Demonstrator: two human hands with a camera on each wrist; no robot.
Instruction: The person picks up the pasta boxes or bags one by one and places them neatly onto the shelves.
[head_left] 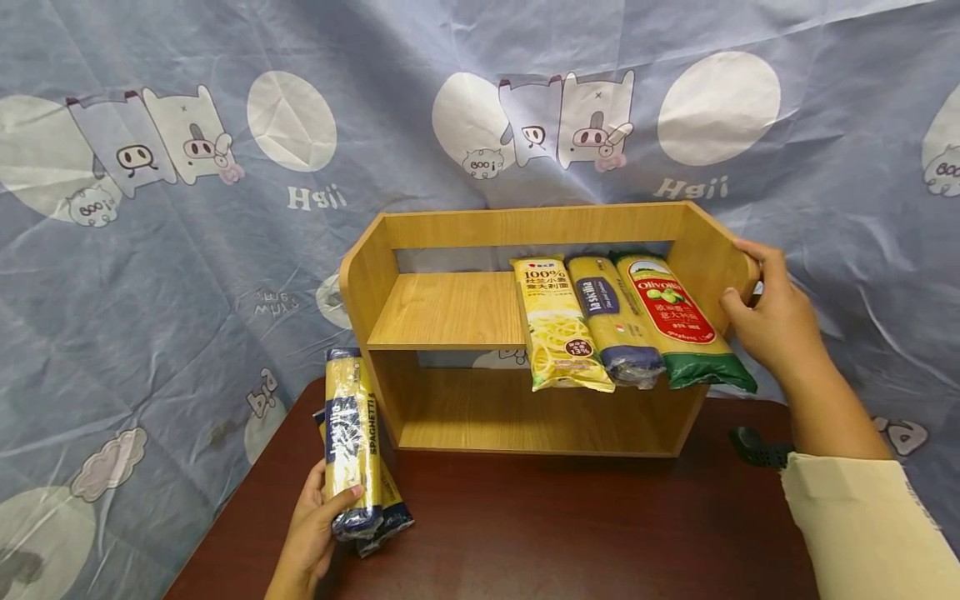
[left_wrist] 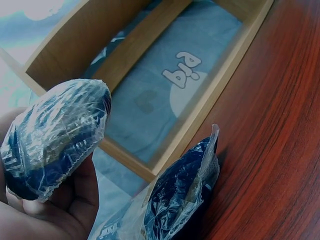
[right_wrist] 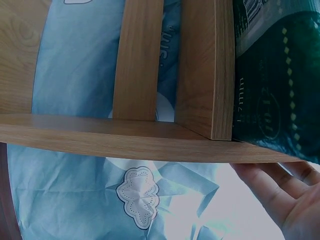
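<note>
My left hand [head_left: 311, 529], at the lower left of the head view, is curled round a spaghetti pack [head_left: 350, 442], thumb across its blue end, holding it nearly upright just left of the rack [head_left: 525, 229]. In the left wrist view that pack's wrapped blue end [left_wrist: 55, 137] fills the left side, sitting in my palm. A second pack [head_left: 390, 512] lies on the desk [head_left: 562, 525] right under and behind the first, touching it; its crinkled end [left_wrist: 182, 192] shows at the bottom centre of the left wrist view, beside the rack's bottom board.

My right hand [head_left: 772, 321] is at the right of the head view, fingers laid over the rounded front edge of the rack's right side panel, holding that panel and nothing else. In the right wrist view only my straight fingers [right_wrist: 280, 192] show, at the lower right under the panel edge.

On the right half of the middle shelf [head_left: 450, 312] three packs lie side by side, touching, their ends overhanging the front: a yellow pack [head_left: 555, 325], a blue-banded pack [head_left: 611, 321] and a green pack [head_left: 678, 321] nearest my right hand. The left half of the shelf is bare wood. A black thing [head_left: 757, 447] sits on the desk by my right sleeve [head_left: 870, 525]. A printed blue cloth [head_left: 187, 250] hangs behind everything.
</note>
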